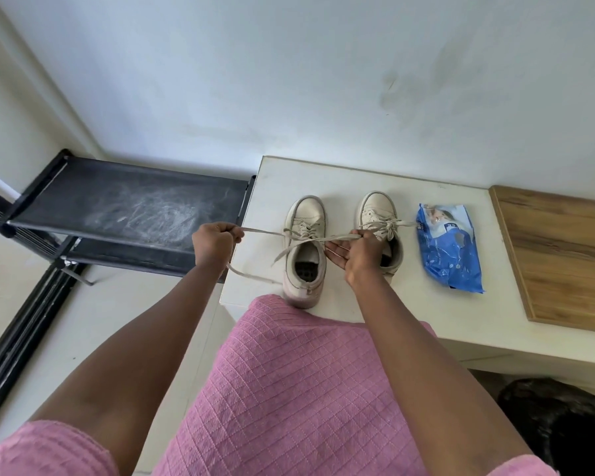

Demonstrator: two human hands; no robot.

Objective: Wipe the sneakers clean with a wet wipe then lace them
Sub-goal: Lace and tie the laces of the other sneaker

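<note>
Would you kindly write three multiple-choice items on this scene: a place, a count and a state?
1. Where does the wipes pack lie?
A. on the black rack
B. inside a sneaker
C. on the table, right of the sneakers

2. How many sneakers stand on the table?
A. one
B. two
C. three

3. What state is the lace in?
A. stretched between the left hand and right hand
B. lying loose, untouched
C. coiled on the floor

Answers: 1 C, the pack lies beside the right-hand sneaker; 2 B, a pair stands side by side; 3 A, both hands hold it.
</note>
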